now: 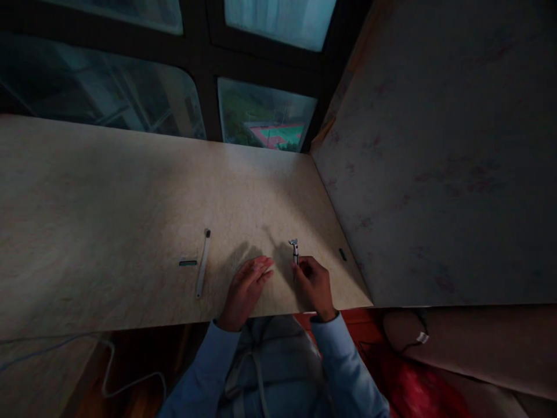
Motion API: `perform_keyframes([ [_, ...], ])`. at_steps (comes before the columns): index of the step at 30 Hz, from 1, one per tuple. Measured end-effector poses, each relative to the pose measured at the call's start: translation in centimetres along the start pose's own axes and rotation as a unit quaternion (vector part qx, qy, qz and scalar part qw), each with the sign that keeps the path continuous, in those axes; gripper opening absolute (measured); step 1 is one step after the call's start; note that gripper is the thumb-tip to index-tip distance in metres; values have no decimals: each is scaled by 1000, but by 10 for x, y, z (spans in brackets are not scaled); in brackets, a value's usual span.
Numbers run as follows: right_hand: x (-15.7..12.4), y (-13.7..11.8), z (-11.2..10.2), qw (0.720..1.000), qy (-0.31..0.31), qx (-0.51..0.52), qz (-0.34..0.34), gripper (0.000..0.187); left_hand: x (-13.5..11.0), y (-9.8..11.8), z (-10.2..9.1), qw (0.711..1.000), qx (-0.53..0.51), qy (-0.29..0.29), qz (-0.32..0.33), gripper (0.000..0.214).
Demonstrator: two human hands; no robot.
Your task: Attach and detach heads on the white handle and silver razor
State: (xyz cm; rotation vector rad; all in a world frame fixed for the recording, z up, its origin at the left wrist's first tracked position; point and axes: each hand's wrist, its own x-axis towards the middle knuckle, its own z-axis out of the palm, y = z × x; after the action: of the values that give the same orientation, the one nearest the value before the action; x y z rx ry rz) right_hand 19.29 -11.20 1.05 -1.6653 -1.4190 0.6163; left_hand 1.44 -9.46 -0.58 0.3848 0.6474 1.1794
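Upright in my right hand [314, 284] is a slim silver handle [296, 253] with a small forked metal head and a dark band, pinched low between thumb and fingers. Its exact kind is too small to make out. My left hand [249, 290] hovers over the tabletop to the left, holding nothing, fingers stretched and slightly bent toward the handle. A white stick with a dark head, like a toothbrush [202, 270], lies on the table left of my left hand. Beyond it is a small dark flat bar [188, 263].
The pale table [130, 209] meets a flower-patterned wall panel [426, 174] on the right. Another small dark piece [343, 254] is near that edge. Dark-framed windows [267, 110] stand behind. A white cable [111, 360] hangs at the lower left; red fabric [404, 371] is below right.
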Motion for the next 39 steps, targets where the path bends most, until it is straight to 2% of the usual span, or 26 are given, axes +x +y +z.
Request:
perform_keyframes([
  [6, 14, 35, -49, 991, 59, -121, 18, 37, -1, 4, 1, 1000, 3, 2, -14, 19],
  [10, 16, 48, -64, 980, 69, -186, 21, 37, 0, 4, 0, 1000, 13, 9, -16, 22],
  [15, 14, 45, -63, 967, 37, -246, 46, 34, 1, 3, -2, 1000, 9, 11, -20, 24],
  [18, 11, 42, -57, 964, 39, -260, 46, 33, 1, 3, -3, 1000, 4, 7, -21, 25],
  [29, 8, 53, -50, 967, 77, -243, 28, 40, 0, 5, -2, 1000, 0, -8, -23, 23],
  [39, 7, 58, -50, 969, 62, -238, 11, 46, 1, 0, -4, 1000, 1, -8, -13, 22],
])
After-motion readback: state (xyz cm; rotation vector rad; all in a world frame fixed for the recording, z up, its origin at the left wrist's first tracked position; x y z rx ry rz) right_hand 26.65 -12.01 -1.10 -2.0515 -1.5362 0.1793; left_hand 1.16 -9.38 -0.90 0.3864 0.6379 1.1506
